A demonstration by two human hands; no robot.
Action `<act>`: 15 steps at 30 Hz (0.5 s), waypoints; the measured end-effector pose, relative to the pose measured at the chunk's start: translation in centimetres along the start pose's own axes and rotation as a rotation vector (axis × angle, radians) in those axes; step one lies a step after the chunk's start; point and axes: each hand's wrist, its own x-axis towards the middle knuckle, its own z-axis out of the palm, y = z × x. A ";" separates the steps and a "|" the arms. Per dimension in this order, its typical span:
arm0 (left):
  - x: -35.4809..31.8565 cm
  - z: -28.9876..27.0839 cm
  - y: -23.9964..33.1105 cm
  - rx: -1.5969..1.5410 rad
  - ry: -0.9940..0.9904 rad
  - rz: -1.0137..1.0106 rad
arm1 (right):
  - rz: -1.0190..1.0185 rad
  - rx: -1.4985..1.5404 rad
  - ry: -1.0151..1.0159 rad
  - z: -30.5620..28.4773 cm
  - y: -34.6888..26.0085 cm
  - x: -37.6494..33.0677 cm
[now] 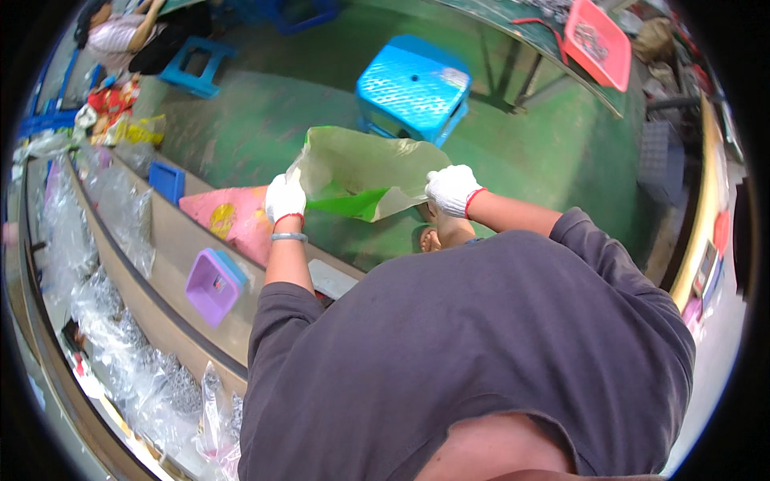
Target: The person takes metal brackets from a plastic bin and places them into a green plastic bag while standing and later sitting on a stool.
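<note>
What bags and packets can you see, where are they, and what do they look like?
Green bag: held open between left hand and right hand, pale outside, bright green inside.
Pink packet: flat on the bench beside the left hand, pink with a yellow patch.
Clear plastic bags: heaped along the left shelf, crinkly, see-through.
Red and yellow packets: far left, crumpled.

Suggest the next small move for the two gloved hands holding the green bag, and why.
Probably pull the hands a little further apart to widen the bag's mouth. The left hand and right hand each pinch an upper edge of the green bag, held in the air above the green floor. The mouth between them looks only partly open and the bag hangs creased.
</note>
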 end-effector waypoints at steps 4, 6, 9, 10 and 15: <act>-3.8 4.6 1.3 0.141 -0.068 0.247 | 0.051 -0.044 -0.071 2.4 3.3 -5.4; -5.3 8.1 1.4 0.168 -0.166 0.439 | 0.107 -0.017 -0.075 3.1 4.9 -8.3; -11.3 7.9 9.6 0.180 -0.350 0.457 | 0.294 0.019 -0.138 3.7 8.1 -12.6; -12.5 9.2 11.3 0.208 -0.388 0.529 | 0.333 0.006 -0.111 4.1 9.5 -14.1; -16.1 15.9 22.4 0.067 -0.520 0.971 | 0.648 0.108 0.038 4.1 15.5 -21.9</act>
